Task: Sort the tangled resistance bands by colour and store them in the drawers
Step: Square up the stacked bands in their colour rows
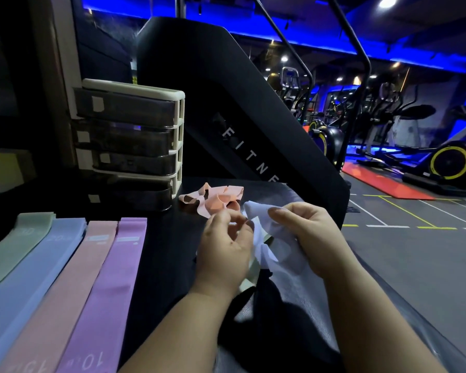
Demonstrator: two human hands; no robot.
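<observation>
Room: a dim gym hall. Blue light strips (280,36) run along the ceiling edge; round spotlights (387,1) sit above them. Floor (414,251): grey, marked with white and yellow lines (404,211). A red mat (382,184) lies on it at right. Beyond the mat stands a bike (451,162) with a yellow-rimmed wheel; further machines (388,103) stand behind it in shadow. Centre: a large black housing (226,103) with white letters "FITNE", topped by two black rails (293,47). Foreground: a black table (167,238). Left: a beige pillar (57,76).
</observation>
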